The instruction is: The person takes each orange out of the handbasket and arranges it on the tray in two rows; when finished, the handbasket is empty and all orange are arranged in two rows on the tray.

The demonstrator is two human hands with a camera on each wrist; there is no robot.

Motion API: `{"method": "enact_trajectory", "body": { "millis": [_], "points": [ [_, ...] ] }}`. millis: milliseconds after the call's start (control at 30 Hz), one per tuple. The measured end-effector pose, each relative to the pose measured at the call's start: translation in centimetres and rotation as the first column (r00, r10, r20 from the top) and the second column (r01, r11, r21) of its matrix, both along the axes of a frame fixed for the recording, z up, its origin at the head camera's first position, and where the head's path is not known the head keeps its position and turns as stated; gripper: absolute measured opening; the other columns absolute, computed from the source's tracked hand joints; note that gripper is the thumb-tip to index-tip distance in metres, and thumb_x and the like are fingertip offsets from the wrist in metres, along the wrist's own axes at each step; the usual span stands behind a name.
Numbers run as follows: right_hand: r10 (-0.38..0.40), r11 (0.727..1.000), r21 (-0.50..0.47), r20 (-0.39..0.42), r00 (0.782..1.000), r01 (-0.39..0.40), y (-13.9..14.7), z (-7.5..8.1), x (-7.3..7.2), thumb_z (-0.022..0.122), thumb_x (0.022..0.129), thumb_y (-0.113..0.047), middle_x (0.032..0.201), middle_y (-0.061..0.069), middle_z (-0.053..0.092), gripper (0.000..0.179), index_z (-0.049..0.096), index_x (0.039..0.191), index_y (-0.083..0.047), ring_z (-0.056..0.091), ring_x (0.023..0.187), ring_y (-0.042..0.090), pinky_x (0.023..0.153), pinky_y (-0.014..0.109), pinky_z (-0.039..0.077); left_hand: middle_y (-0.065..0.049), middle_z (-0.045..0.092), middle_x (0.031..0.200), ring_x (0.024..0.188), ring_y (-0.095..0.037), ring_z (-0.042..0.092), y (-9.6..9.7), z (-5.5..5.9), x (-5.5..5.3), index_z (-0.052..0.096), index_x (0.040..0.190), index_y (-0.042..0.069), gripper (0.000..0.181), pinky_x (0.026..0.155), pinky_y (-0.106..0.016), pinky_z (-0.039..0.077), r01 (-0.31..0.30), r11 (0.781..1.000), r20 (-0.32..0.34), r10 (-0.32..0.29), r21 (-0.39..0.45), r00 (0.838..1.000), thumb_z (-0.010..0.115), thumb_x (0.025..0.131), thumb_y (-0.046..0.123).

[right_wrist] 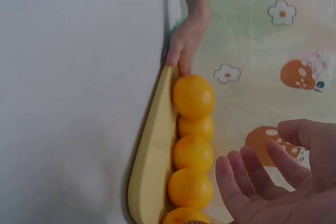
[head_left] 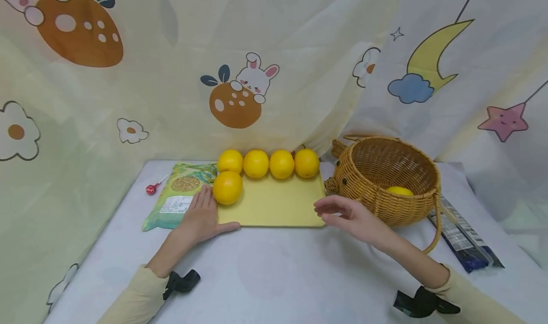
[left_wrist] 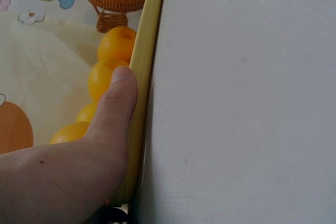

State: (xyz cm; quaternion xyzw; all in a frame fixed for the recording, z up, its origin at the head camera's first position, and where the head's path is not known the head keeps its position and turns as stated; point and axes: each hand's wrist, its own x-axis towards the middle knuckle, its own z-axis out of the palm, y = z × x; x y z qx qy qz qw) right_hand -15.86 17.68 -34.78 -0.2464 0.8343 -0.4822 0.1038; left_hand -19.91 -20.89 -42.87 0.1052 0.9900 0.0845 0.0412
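Note:
Several oranges sit on a yellow board (head_left: 278, 205): a row along its back edge and one orange (head_left: 227, 188) in front of the row's left end. At the board's left front corner rests my left hand (head_left: 200, 221). Its fingers lie straight beside that orange, and the thumb (left_wrist: 118, 95) stretches along the front edge. My right hand (head_left: 348, 217) hovers near the board's right front corner, holding nothing, with fingers loosely bent and apart in the right wrist view. Behind it stands a wicker basket (head_left: 389, 207) with an orange (head_left: 400, 191) inside.
Left of the board lies a green and yellow bag (head_left: 184, 184), close to my left hand, with a red lollipop (head_left: 151, 189) beyond it. Dark flat packages (head_left: 464, 238) lie right of the basket, whose handle hangs down in front. A printed cloth hangs behind the table.

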Motion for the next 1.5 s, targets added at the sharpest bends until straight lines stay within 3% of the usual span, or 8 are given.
{"method": "enact_trajectory", "body": {
  "millis": [300, 567, 867, 1033, 1100, 1167, 1333, 1500],
  "points": [
    [0.002, 0.993, -0.115, 0.063, 0.998, 0.005, 1.3, 1.7, -0.4, 0.058, 0.097, -0.014, 0.119, 0.023, 0.062, 0.032, 0.056, 0.126, 0.001, 0.069, 0.1, 0.012, 0.082, 0.033, 0.059, -0.033, 0.006, 0.159, 0.149, -0.046, 0.002, -0.4, 0.8, 0.1, 0.01, 0.15, -0.014, 0.124, 0.122, -0.058, 0.006, 0.031, 0.999, 0.046, -0.032, 0.035, 0.998, 0.052, 0.078, 0.079],
    [-0.094, 0.989, -0.115, -0.018, 0.995, 0.091, 3.2, 5.6, -2.1, 0.057, 0.098, -0.018, 0.11, 0.002, 0.069, 0.029, 0.057, 0.123, -0.004, 0.07, 0.098, 0.014, 0.082, 0.034, 0.06, -0.034, 0.003, 0.158, 0.149, -0.046, 0.001, -0.6, 1.1, 0.6, 0.009, 0.15, -0.014, 0.121, 0.122, -0.058, 0.006, 0.063, 0.998, 0.048, -0.063, -0.007, 0.997, 0.048, 0.081, 0.078],
    [-0.207, 0.976, -0.078, -0.042, 0.977, 0.204, 6.6, 9.4, -6.6, 0.055, 0.099, -0.026, 0.106, -0.008, 0.069, 0.03, 0.059, 0.122, -0.007, 0.069, 0.097, 0.009, 0.081, 0.025, 0.059, -0.035, 0.007, 0.157, 0.148, -0.048, 0.004, -0.3, 1.4, 0.9, 0.013, 0.148, -0.015, 0.117, 0.121, -0.06, 0.009, 0.061, 0.998, 0.026, -0.06, -0.036, 0.998, 0.049, 0.084, 0.075],
    [-0.148, 0.976, 0.162, 0.004, 0.989, 0.146, 9.1, 10.6, -10.6, 0.053, 0.1, -0.029, 0.106, 0.001, 0.071, 0.039, 0.058, 0.123, 0.002, 0.07, 0.094, 0.014, 0.08, 0.029, 0.059, -0.035, 0.005, 0.158, 0.148, -0.048, 0.004, -0.1, 1.4, 0.9, 0.012, 0.149, -0.015, 0.118, 0.121, -0.06, 0.008, 0.054, 0.998, 0.043, -0.053, -0.033, 0.998, 0.047, 0.083, 0.077],
    [-0.1, 0.947, 0.314, 0.073, 0.992, 0.072, 10.0, 10.7, -12.1, 0.053, 0.1, -0.033, 0.112, 0.007, 0.068, 0.044, 0.056, 0.128, 0.002, 0.068, 0.097, 0.017, 0.083, 0.032, 0.059, -0.034, 0.005, 0.158, 0.148, -0.047, 0.003, -0.2, 1.5, 0.9, 0.011, 0.149, -0.015, 0.119, 0.121, -0.06, 0.008, 0.048, 0.998, 0.051, -0.047, -0.029, 0.998, 0.047, 0.083, 0.077],
    [-0.047, 0.883, 0.469, 0.151, 0.987, -0.03, 10.8, 10.5, -13.4, 0.053, 0.099, -0.038, 0.123, 0.014, 0.064, 0.051, 0.053, 0.134, 0.0, 0.066, 0.105, 0.022, 0.089, 0.039, 0.057, -0.034, 0.004, 0.158, 0.149, -0.047, 0.003, -0.2, 1.4, 0.9, 0.011, 0.149, -0.014, 0.119, 0.121, -0.059, 0.007, 0.045, 0.999, 0.055, -0.043, -0.026, 0.998, 0.048, 0.083, 0.077],
    [0.025, 0.72, 0.625, 0.41, 0.912, -0.301, 10.9, 9.5, -15.1, 0.051, 0.098, -0.046, 0.145, 0.024, 0.047, 0.068, 0.036, 0.147, -0.001, 0.052, 0.129, 0.039, 0.099, 0.05, 0.051, -0.033, 0.005, 0.158, 0.149, -0.046, 0.002, -0.3, 1.1, 0.8, 0.011, 0.15, -0.013, 0.12, 0.122, -0.058, 0.007, 0.044, 0.998, 0.053, -0.042, -0.033, 0.998, 0.047, 0.081, 0.079],
    [0.051, 0.707, 0.586, 0.515, 0.855, -0.395, 9.4, 8.8, -15.8, 0.052, 0.097, -0.046, 0.146, 0.024, 0.045, 0.071, 0.031, 0.149, -0.002, 0.049, 0.132, 0.04, 0.099, 0.052, 0.05, -0.033, 0.004, 0.159, 0.149, -0.046, 0.002, -0.3, 1.1, 0.8, 0.011, 0.15, -0.013, 0.12, 0.122, -0.058, 0.006, 0.042, 0.999, 0.055, -0.04, -0.026, 0.998, 0.047, 0.081, 0.079]
  ]
}}
